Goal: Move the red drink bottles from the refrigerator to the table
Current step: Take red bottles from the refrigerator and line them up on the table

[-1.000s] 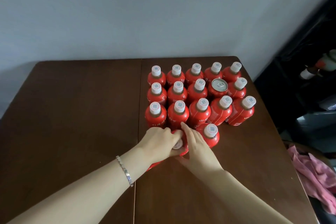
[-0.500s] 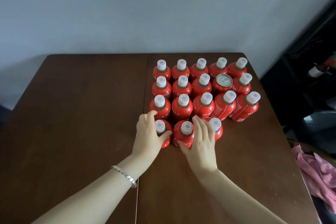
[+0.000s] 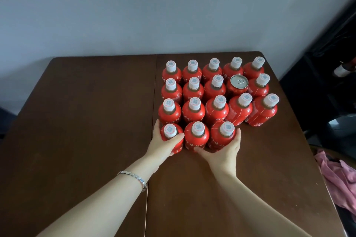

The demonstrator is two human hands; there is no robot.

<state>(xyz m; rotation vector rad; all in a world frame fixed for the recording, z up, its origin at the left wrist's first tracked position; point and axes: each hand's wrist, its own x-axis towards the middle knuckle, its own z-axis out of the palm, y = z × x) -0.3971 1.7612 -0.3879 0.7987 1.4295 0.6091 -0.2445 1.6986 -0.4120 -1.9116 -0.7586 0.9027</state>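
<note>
— Seventeen red bottles [image 3: 193, 110] with white caps stand upright on the right half of the brown table [image 3: 86, 121], closely packed: five, four, five, then three in the nearest row. Agreed?

— Agreed. One red can [image 3: 238, 85], silver top with pull tab, fills the fourth place in the second row. All caps are on; the contents do not show.

— Nearest row?

— Left bottle [image 3: 170, 136], middle bottle [image 3: 196, 135], right bottle [image 3: 222, 136], side by side.

— Hands?

— Left hand [image 3: 163, 145] wraps the left bottle, fingers on its far side, thumb across its front. Right hand [image 3: 225, 150] cups the right bottle, fingers curled on its outer side, thumb reaching under the middle bottle.

— Other items?

— Bracelet [image 3: 134, 178] on the left wrist. Pink cloth [image 3: 339, 179] beyond the table's right edge. Grey wall [image 3: 154, 9] behind.
</note>
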